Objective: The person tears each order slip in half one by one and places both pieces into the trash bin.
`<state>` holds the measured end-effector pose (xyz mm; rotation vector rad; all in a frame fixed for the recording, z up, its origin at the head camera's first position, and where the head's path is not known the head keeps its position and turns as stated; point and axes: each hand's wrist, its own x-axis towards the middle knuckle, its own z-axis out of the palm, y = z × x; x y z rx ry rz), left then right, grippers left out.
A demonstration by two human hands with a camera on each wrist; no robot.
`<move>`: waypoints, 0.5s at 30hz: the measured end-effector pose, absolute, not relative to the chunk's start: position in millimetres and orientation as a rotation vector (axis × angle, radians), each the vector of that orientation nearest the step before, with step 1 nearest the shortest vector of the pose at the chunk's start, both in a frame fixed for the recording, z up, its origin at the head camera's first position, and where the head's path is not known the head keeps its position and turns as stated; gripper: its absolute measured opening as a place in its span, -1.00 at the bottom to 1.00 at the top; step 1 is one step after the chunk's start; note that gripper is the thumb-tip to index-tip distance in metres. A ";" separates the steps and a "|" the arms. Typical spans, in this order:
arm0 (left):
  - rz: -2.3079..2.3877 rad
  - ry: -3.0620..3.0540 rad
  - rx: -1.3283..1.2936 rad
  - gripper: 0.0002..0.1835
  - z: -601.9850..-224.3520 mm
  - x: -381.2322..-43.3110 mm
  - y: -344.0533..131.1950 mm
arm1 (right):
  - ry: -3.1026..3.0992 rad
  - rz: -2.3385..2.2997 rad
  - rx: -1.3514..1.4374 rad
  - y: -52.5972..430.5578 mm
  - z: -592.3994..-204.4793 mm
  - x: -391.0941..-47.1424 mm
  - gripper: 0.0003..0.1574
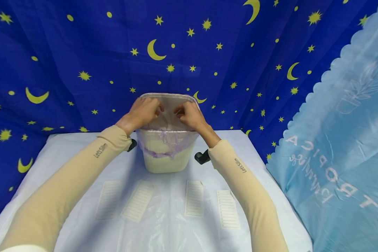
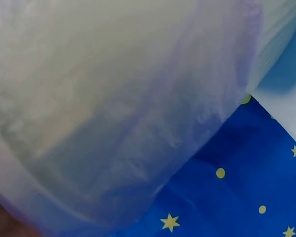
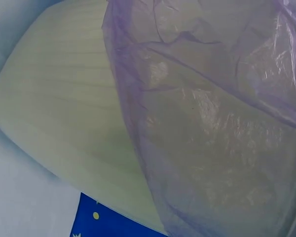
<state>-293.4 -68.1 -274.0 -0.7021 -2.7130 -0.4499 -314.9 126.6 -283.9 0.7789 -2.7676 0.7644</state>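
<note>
A cream trash bin (image 1: 165,164) stands upright at the back of the table, its mouth tilted into view. A thin translucent purple garbage bag (image 1: 170,152) lines it and folds down over the outside of the rim, its lower edge bunched and wavy. My left hand (image 1: 146,111) is at the left side of the rim, fingers curled inward on the bag. Opposite, my right hand (image 1: 190,113) grips at the right side, fingertips bent into the mouth. Both wrist views show the wrinkled bag (image 3: 202,113) close up against the bin wall (image 3: 59,103).
Several white lined paper slips (image 1: 194,198) lie in a row on the white-covered table (image 1: 163,234) in front of the bin. Behind hangs a blue curtain (image 1: 113,45) with yellow stars and moons. A light-blue cloth (image 1: 343,140) hangs on the right.
</note>
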 end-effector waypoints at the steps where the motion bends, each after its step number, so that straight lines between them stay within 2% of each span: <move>1: -0.457 -2.708 -0.703 -0.74 -274.1 -293.2 -68.8 | -2.765 0.762 0.788 126.4 -283.6 -314.7 -0.70; 15: -0.588 -2.594 -0.679 -0.90 -273.6 -272.2 -81.6 | -2.589 0.854 0.999 110.9 -282.3 -297.9 -0.82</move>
